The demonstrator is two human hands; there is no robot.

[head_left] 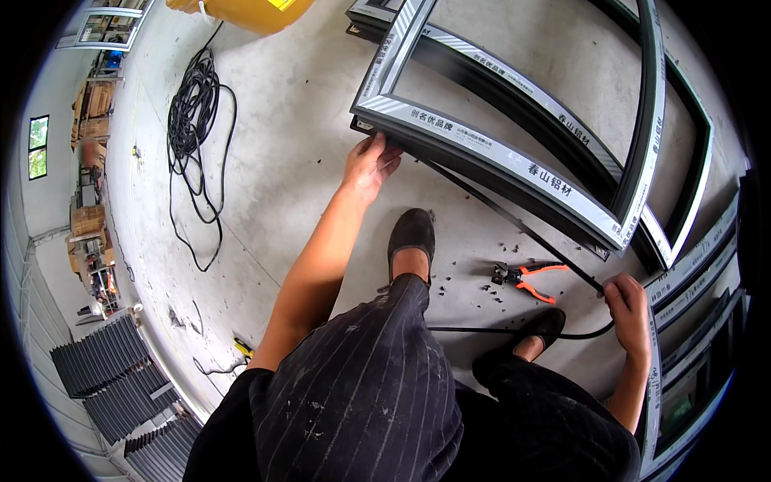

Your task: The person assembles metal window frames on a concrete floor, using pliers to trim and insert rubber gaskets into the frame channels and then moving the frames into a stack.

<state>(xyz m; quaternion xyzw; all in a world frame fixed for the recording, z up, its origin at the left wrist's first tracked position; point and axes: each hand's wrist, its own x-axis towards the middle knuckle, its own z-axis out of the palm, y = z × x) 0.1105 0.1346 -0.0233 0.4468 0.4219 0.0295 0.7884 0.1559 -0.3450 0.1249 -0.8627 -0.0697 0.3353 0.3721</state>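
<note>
A window frame (506,153) of dark metal profile, covered with printed white film, stands tilted ahead of me on the right. Close under its near left corner, my left hand (373,167) has its fingers curled at the edge, around the upper end of a black rubber strip (514,222); the exact grip is partly hidden. From there the strip runs taut, down to the right, to my right hand (628,309). That hand is closed on it, thumb on top. Beyond the grip the strip loops back past my right shoe toward my legs.
Orange-handled cutting pliers (526,277) lie on the concrete floor among small black scraps. More filmed frames (695,273) stand at the right. A coiled black cable (195,120) and a yellow-brown container (249,12) are at left and top. Dark profiles (100,353) lie stacked lower left.
</note>
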